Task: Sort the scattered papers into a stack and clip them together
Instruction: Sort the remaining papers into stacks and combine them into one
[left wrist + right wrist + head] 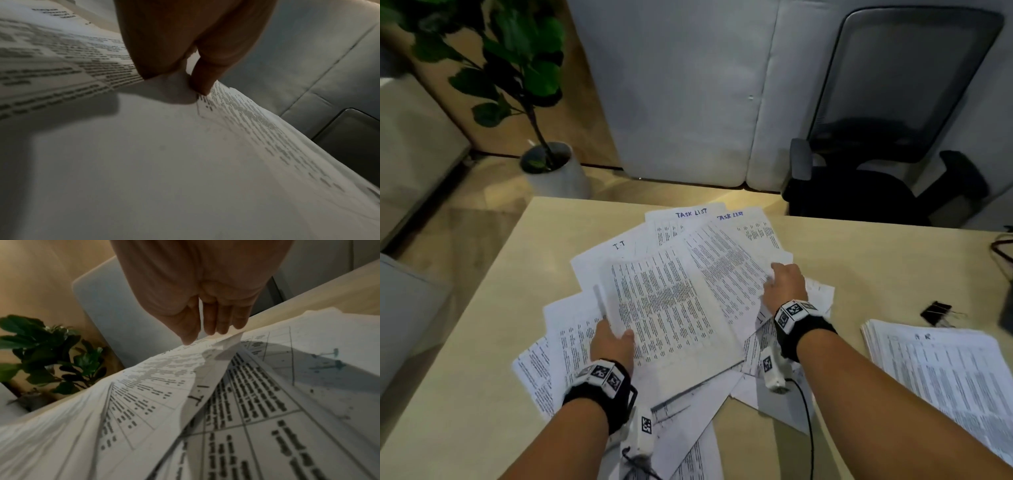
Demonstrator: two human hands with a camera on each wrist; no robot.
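A pale counter [482,342] carries scattered papers [688,240] at its middle and a neat stack [945,370] near right. The left hand [613,346] pinches a printed sheet [671,308]; the right hand [786,284] pinches another sheet's edge. A black binder clip [936,312] lies far right.

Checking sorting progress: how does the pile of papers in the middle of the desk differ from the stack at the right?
The middle pile is fanned out at many angles; the right stack lies squared up. Both hands work in the middle pile, the left hand gripping one sheet, the right hand pinching another; nothing touches the right stack. The binder clips lie just beyond the right stack, apart from the middle pile. Both hold printed tables.
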